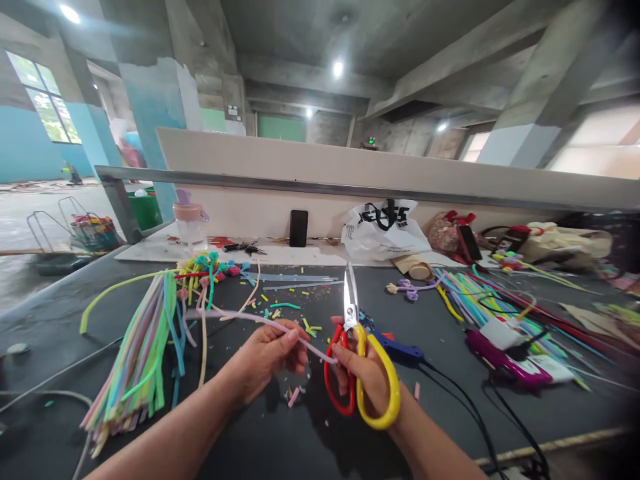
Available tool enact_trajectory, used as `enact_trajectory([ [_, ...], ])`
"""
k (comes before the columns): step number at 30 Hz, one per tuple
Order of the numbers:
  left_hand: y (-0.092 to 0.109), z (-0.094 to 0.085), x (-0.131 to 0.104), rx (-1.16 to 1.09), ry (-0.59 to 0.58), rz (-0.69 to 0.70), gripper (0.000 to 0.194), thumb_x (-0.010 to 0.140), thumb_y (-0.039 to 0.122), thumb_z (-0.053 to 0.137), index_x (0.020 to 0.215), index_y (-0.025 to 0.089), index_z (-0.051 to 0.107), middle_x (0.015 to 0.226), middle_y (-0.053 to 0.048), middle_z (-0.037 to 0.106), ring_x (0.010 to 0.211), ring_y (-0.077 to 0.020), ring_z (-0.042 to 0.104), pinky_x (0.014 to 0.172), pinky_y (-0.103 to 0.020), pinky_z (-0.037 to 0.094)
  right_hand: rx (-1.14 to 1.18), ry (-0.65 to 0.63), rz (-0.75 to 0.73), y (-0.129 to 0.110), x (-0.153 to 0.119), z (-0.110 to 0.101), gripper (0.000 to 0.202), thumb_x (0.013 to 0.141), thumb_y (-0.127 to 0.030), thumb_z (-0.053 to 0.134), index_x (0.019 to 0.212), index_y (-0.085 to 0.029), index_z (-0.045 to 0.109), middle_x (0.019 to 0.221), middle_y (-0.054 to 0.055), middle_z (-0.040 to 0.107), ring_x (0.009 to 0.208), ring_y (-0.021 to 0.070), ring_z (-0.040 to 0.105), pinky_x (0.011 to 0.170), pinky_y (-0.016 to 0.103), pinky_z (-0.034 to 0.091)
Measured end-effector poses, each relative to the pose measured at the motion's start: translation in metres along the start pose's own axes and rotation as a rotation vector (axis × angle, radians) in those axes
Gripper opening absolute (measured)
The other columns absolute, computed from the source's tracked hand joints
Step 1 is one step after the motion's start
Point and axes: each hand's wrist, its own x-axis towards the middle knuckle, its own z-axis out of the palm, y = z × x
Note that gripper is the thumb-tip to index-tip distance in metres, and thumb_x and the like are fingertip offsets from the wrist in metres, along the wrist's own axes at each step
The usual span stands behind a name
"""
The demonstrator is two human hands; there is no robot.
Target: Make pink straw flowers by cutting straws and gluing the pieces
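Note:
My left hand [267, 353] pinches a pale purple pipe cleaner [231, 314], which bends away to the left. Its near end reaches the fingers of my right hand [369, 373]. Held in that right hand are scissors [351, 305] with one red and one yellow handle, blades pointing up and almost together. Beyond my left forearm lies a bundle of pastel pipe cleaners [145, 347], with twisted flower-like pieces [215, 265] at its far end. A blue glue gun [400, 350] rests just right of the scissors. Small cut bits [294, 397] are scattered on the dark table [280, 447].
A phone [299, 229] leans on the back board, between a pink-lidded cup [189, 223] and a white bag [385, 230]. At the right are more pipe cleaners [460, 293], a purple tool [505, 360] and a white adapter [503, 331]. Cables [465, 400] trail off the front edge.

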Motion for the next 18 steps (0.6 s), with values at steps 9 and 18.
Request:
enact_trajectory([
  [9, -0.005, -0.001, 0.003, 0.124, 0.081, -0.011, 0.022, 0.067, 0.031, 0.070, 0.073, 0.011, 0.062, 0.059, -0.002, 0.064, 0.049, -0.0111, 0.059, 0.052, -0.023, 0.046, -0.132, -0.024, -0.040, -0.001, -0.002, 0.000, 0.063, 0.075, -0.037, 0.061, 0.127, -0.022, 0.029, 0.055, -0.008, 0.050, 0.042, 0.0094, 0.049, 0.041, 0.021, 0.041],
  [18, -0.002, 0.004, 0.004, 0.180, 0.139, 0.104, 0.020, 0.068, 0.031, 0.068, 0.066, 0.012, 0.062, 0.056, -0.001, 0.062, 0.048, -0.0105, 0.057, 0.051, -0.023, 0.046, -0.340, 0.028, -0.124, 0.003, -0.004, 0.004, 0.054, 0.067, -0.036, 0.065, 0.116, -0.022, 0.049, 0.067, -0.004, 0.050, 0.048, 0.0081, 0.048, 0.044, 0.022, 0.044],
])
